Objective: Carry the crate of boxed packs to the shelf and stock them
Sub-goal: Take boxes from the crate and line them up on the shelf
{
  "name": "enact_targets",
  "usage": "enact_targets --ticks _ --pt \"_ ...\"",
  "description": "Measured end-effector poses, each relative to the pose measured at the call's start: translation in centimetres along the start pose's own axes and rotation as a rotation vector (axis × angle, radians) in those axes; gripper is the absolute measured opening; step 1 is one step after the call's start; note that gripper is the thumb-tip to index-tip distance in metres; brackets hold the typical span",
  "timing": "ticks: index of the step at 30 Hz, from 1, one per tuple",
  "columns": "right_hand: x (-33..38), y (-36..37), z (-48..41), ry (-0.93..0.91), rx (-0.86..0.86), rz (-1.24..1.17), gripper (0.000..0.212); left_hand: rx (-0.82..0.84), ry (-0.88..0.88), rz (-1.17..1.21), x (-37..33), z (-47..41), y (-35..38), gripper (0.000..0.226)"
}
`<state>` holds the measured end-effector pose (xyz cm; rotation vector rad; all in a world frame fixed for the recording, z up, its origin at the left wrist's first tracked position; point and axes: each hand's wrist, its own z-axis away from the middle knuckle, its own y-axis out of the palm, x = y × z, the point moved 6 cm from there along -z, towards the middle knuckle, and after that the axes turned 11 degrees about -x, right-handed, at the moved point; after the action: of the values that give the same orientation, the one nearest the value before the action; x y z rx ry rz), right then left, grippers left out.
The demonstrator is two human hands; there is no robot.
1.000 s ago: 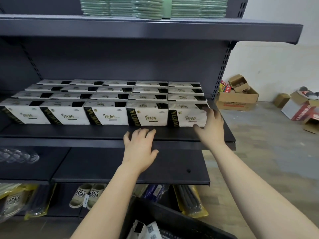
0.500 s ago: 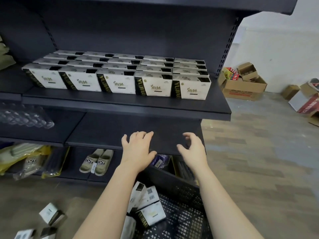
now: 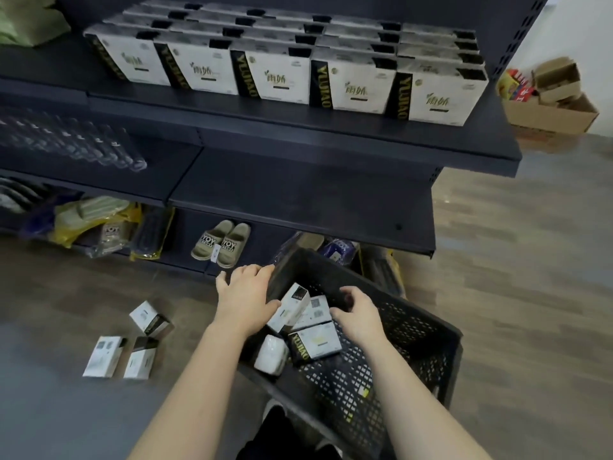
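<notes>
Black plastic mesh crate (image 3: 424,330) is sitting on the floor at the person's feet, right in front of the bottom shelf bay. It's holding a handful of boxed packs: white cartons with a black side band and gold "YUJIAO" lettering. One pack (image 3: 292,307) is standing tilted against the left wall, one (image 3: 315,341) is lying flat with the band facing up, and another (image 3: 315,312) is lying between them with its barcode showing. A white wrapped piece (image 3: 272,355) is sitting at the near-left corner.

Left hand (image 3: 243,298) is lying over the crate's left corner, fingers spread and fairly straight, thumb against the tilted pack, gripping nothing. Right hand (image 3: 360,317) is reaching inside near the far wall with its fingers curled; can't tell whether it's holding anything.

The stocked shelf (image 3: 331,134) is carrying several rows of matching packs (image 3: 351,84), five across the front, all upright. Three loose packs (image 3: 146,318) are lying on the floor left of the crate.

Versus a second ago: both hands were up at the shelf, the right one touching the rightmost front pack. Half a second ago they were hovering in front of the lower shelf edge. Now both are down at the crate, and the view is tilting lower. Shelf rows are looking unchanged.
</notes>
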<state>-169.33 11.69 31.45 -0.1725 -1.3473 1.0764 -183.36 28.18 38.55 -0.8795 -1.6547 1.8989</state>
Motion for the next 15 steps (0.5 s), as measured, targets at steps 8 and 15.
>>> enact_targets --ticks 8,15 --pt "-0.8 6.9 0.8 0.076 0.125 0.051 0.055 0.081 -0.024 -0.008 5.1 0.2 3.2 0.070" --pt "-1.4 13.0 1.2 0.168 0.131 0.036 0.057 0.164 0.058 -0.028 9.3 -1.8 6.8 0.069"
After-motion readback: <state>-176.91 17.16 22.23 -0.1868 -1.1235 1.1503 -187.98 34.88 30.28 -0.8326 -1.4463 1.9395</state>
